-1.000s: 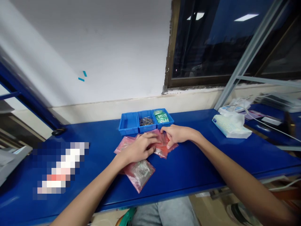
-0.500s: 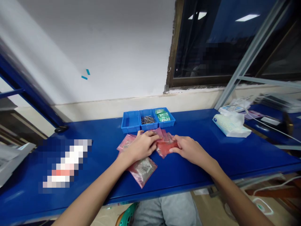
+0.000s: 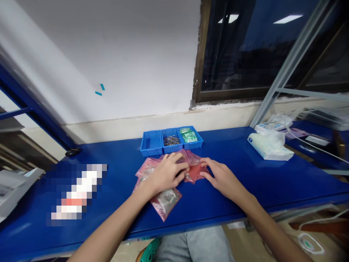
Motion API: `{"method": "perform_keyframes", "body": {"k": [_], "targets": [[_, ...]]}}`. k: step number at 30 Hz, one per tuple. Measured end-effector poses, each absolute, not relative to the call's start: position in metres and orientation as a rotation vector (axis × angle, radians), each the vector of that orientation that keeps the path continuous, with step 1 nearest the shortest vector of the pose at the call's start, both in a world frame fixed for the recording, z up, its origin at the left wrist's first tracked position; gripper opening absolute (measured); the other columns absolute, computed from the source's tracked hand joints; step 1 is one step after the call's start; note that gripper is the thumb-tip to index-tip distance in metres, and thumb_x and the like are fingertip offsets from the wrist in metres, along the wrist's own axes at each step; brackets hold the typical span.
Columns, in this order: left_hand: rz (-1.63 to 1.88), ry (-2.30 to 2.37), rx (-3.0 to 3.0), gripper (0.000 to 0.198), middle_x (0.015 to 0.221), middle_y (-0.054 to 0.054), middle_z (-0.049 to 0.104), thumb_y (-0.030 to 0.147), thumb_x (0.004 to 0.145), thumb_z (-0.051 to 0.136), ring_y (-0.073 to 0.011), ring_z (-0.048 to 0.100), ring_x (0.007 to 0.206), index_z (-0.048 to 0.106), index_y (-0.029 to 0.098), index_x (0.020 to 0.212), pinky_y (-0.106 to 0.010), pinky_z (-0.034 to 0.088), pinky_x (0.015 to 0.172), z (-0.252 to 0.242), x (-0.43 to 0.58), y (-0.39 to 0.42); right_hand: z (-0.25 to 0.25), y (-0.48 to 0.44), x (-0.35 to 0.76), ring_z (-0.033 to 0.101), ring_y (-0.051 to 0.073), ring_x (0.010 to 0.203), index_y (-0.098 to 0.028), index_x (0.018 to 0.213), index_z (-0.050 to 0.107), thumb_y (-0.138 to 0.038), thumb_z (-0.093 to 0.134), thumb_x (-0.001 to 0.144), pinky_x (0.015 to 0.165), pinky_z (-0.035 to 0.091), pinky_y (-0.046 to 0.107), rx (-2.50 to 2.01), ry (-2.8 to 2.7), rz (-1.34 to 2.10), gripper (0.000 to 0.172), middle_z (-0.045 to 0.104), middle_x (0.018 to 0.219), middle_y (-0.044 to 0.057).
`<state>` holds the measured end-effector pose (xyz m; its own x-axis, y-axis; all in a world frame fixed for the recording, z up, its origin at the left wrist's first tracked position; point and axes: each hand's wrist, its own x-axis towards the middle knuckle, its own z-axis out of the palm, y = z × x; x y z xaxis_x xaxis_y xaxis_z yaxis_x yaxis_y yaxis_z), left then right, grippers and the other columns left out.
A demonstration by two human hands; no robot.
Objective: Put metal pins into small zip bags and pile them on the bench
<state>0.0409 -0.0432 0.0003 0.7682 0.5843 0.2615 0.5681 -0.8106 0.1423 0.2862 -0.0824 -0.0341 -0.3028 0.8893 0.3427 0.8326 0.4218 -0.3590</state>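
Several pink see-through plastic bags lie spread and overlapping on the blue table, with grey and clear small contents that I cannot make out. My left hand rests across the middle of them, fingers curled down and closed on a pink bag. To its right, my right hand is beside the redder bag, thumb and fingers apart around its right corner. The fingertips are at the bag's edge or just off it. My left hand and forearm hide part of the pile.
Behind the bags stand three joined blue bins: a bare one, one of metal screw-like pieces and one of green packets. A tissue pack sits right on the blue table. A blurred-out item lies left.
My right hand's thumb and fingers have loosened from the bag's corner and spread apart. My left hand has shifted slightly down and right over the pile.
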Motion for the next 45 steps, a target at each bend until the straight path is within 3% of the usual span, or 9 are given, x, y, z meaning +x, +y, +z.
{"method": "perform_keyframes", "body": {"k": [9,15,24,29,33,37,40,45], "targets": [[0.432,0.922,2.889,0.028,0.114,-0.007,0.058,0.044,0.098,0.055,-0.0273,0.053,0.113,0.069,0.027,0.116,-0.046,0.041,0.099,-0.002,0.042,-0.041,-0.041,-0.112,0.275,0.069,0.026,0.096,-0.02,0.115,0.061,-0.02,0.045,0.099,0.08,0.054,0.037,-1.447,-2.226,-0.136,0.023,0.071,0.101,0.01],[0.525,0.842,2.813,0.028,0.113,-0.009,0.059,0.037,0.101,0.05,-0.0234,0.056,0.109,0.068,0.022,0.116,-0.04,0.044,0.1,-0.012,0.044,-0.034,-0.045,-0.123,0.275,0.067,0.024,0.102,-0.023,0.115,0.064,-0.015,0.042,0.099,0.093,0.051,0.042,-1.266,-2.31,-0.053,0.029,0.073,0.11,0.009],[0.6,0.863,2.764,0.022,0.11,-0.008,0.059,0.033,0.101,0.051,-0.0214,0.058,0.104,0.067,0.02,0.107,-0.036,0.047,0.095,0.002,0.045,-0.043,-0.043,-0.117,0.279,0.065,0.024,0.103,-0.02,0.108,0.065,-0.021,0.048,0.098,0.092,0.052,0.041,-1.296,-2.167,0.006,0.019,0.072,0.107,0.009],[0.436,0.91,2.769,0.022,0.105,-0.007,0.063,0.025,0.102,0.045,-0.0206,0.062,0.096,0.066,0.018,0.106,-0.035,0.051,0.087,0.022,0.023,-0.063,-0.046,-0.116,0.278,0.062,0.026,0.111,-0.022,0.114,0.063,-0.024,0.053,0.096,0.097,0.05,0.043,-1.349,-2.169,0.03,0.02,0.069,0.116,0.009],[0.366,0.965,2.728,0.028,0.128,-0.008,0.061,0.022,0.099,0.049,-0.0231,0.059,0.118,0.064,0.024,0.122,-0.039,0.05,0.101,0.021,-0.014,-0.091,-0.049,-0.116,0.279,0.06,0.026,0.118,-0.023,0.122,0.059,-0.027,0.054,0.096,0.098,0.046,0.043,-1.397,-2.164,0.009,0.027,0.066,0.125,0.01],[0.335,1.159,2.772,0.046,0.157,-0.008,0.037,0.029,0.096,0.056,-0.0335,0.038,0.143,0.052,0.032,0.142,-0.053,0.043,0.111,0.002,-0.045,-0.115,-0.049,-0.116,0.28,0.062,0.026,0.112,-0.023,0.121,0.06,-0.032,0.057,0.096,0.09,0.044,0.042,-1.453,-2.201,-0.059,0.027,0.068,0.123,0.009],[0.346,1.266,2.748,0.049,0.163,-0.008,0.026,0.034,0.099,0.052,-0.0341,0.031,0.147,0.044,0.033,0.148,-0.054,0.041,0.113,-0.011,-0.05,-0.123,-0.047,-0.118,0.274,0.064,0.027,0.109,-0.022,0.118,0.06,-0.037,0.061,0.094,0.086,0.043,0.041,-1.49,-2.17,-0.149,0.028,0.07,0.119,0.009],[0.407,1.262,2.742,0.043,0.162,-0.006,0.028,0.043,0.098,0.054,-0.0324,0.026,0.15,0.053,0.028,0.138,-0.054,0.037,0.117,-0.014,-0.039,-0.122,-0.038,-0.124,0.253,0.063,0.031,0.098,-0.018,0.109,0.061,-0.053,0.067,0.087,0.081,0.043,0.043,-1.577,-2.182,-0.287,0.042,0.069,0.105,0.012]]}}
